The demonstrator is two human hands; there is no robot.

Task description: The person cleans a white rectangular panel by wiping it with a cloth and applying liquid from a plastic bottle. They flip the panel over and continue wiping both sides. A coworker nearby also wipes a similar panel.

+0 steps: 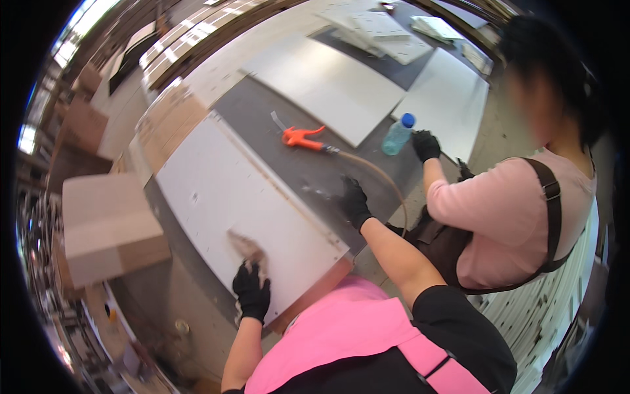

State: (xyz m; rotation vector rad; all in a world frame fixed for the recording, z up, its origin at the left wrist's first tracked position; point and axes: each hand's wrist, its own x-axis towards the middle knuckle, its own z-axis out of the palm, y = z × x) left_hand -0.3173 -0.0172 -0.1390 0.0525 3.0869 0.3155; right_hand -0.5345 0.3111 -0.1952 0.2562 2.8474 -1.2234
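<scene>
My left hand [252, 290], in a black glove, is on a crumpled brownish rag [250, 248] against a white panel [236, 192]. The rag is blurred and part of it is hidden under my fingers. The panel lies flat in front of me, with small holes and a brown strip along its right side. My right hand [355, 202], also gloved in black, is over the dark tabletop [295, 172] to the right of the panel. It holds nothing that I can see, and its fingers are blurred. An orange air blow gun [302, 138] lies beyond it, its hose [379, 172] curving past my right hand.
A co-worker [497, 216] stands at the right, one gloved hand [426, 145] beside a blue-capped bottle [398, 134]. More white panels [330, 83] lie at the table's far side. Cardboard boxes [110, 221] stand at the left, and a stack of long white pieces [531, 310] is behind the co-worker.
</scene>
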